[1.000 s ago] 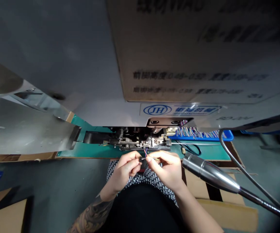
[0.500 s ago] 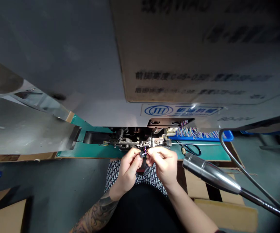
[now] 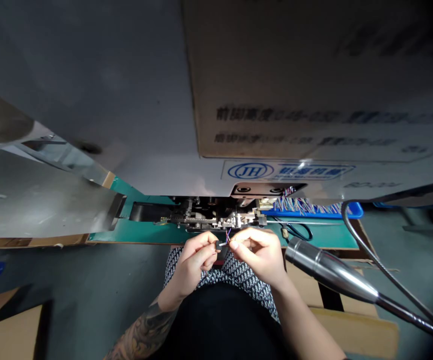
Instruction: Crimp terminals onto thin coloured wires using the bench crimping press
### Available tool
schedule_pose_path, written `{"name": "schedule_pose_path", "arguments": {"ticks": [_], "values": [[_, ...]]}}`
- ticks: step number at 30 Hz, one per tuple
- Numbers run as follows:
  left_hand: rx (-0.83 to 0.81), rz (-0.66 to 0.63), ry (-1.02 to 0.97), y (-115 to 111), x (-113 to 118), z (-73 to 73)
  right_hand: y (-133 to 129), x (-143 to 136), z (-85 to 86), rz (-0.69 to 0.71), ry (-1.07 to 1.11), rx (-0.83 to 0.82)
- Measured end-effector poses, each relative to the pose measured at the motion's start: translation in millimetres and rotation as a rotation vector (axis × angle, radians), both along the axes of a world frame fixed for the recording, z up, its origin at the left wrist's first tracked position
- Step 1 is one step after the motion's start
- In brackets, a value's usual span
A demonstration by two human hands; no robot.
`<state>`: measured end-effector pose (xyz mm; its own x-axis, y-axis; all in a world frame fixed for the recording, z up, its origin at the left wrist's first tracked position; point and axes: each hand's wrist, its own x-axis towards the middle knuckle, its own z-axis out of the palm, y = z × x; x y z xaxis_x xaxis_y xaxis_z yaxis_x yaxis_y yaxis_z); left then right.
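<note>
Both hands are close together just in front of the metal mechanism (image 3: 235,220) at the bench's near edge. Between the thumb and fingers of my left hand (image 3: 195,257) is a small dark block (image 3: 219,245). My right hand (image 3: 259,252) pinches a thin bundle of coloured wires (image 3: 228,236), whose red and blue ends fan upward. A pale bit of the wire bundle reaches toward the dark block; whether they touch I cannot tell. The fingertips hide part of both.
A large grey machine housing (image 3: 144,100) hangs over the green bench top (image 3: 144,235). Behind on the right lies a blue tray (image 3: 355,210) of loose wires. A metal lamp head (image 3: 329,267) juts in beside my right hand. Cardboard (image 3: 9,332) lies at lower left.
My right hand has shifted slightly right and my left slightly left, so the fingertips are a little farther apart. The wires now show more clearly between them.
</note>
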<state>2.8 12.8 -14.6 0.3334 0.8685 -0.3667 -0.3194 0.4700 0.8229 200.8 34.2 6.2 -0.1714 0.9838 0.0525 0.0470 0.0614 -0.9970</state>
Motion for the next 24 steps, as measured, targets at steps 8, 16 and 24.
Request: {"name": "schedule_pose_path", "arguments": {"ticks": [8,16,24], "values": [[0.249,0.15,0.129,-8,15,-9.5,-16,-31,-1.8,-0.265,0.226,-0.165],[0.4,0.134,0.352,-6,8,-10.6,-8,-18,1.6,-0.165,0.182,-0.206],[0.684,0.11,0.668,-5,-6,-3.5,-1,-3,9.1,-0.046,0.127,-0.218]]}}
